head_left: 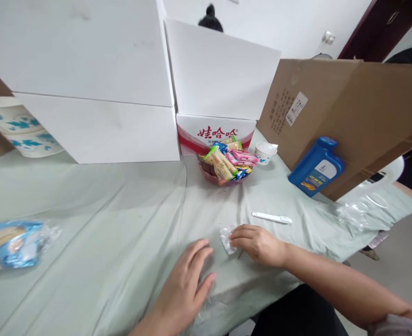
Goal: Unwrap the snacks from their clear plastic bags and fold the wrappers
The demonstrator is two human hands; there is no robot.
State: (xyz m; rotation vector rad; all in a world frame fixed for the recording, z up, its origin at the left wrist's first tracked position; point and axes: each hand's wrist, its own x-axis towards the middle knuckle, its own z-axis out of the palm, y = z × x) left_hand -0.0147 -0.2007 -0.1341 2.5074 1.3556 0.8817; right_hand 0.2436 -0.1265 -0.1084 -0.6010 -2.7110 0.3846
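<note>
Hands work close to the near edge of a table (87,298) draped in a loose green cloth (122,210). The left hand (188,280) lies flat and open on the cloth, palm down, holding nothing. The right hand (258,243) is curled, its fingertips nipping a small crumpled wrapper (226,239) that rests on the cloth just beside the left fingers.

The wrapper looks light enough to slip the pinch and skid off the near edge. The cloth is slack and creased, so a pull from either palm could drag it, rolling the white stick (271,217) lying just beyond the right hand.

Open room lies to the left, bare cloth as far as a blue packet (13,242). To the right the table falls away past a plastic bag (352,214). Farther back a snack bowl (226,164), a cup (265,152), a blue bottle (316,166), a cardboard box (349,107) and white boxes (87,84) close off the far side.
</note>
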